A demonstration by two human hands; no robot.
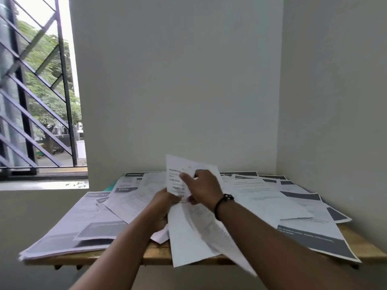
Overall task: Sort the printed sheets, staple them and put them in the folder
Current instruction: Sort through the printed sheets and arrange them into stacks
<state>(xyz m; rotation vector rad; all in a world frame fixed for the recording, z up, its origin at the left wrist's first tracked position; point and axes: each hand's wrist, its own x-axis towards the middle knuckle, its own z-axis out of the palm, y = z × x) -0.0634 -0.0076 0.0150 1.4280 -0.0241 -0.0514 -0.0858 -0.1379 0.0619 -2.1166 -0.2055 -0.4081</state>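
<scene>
In the head view, a wooden table (159, 253) stands in a room corner, and printed sheets (261, 197) overlap across nearly all of its top. Above the table's middle, the right hand (204, 188) pinches a raised sheet (178, 174), thumb on its printed face; its bold headings are too blurred to read. The left hand (164, 200), just below, curls its fingers around the lower part of the held papers (192, 235), which hang past the table's front edge. At the table's far left, one sheet's dark header reads "DRESSING T", with "1492" beneath; nearer, another (98, 195) begins "DESK / ST". A black band (223, 203) circles the right wrist. Left of the table is a barred window (37, 91).
</scene>
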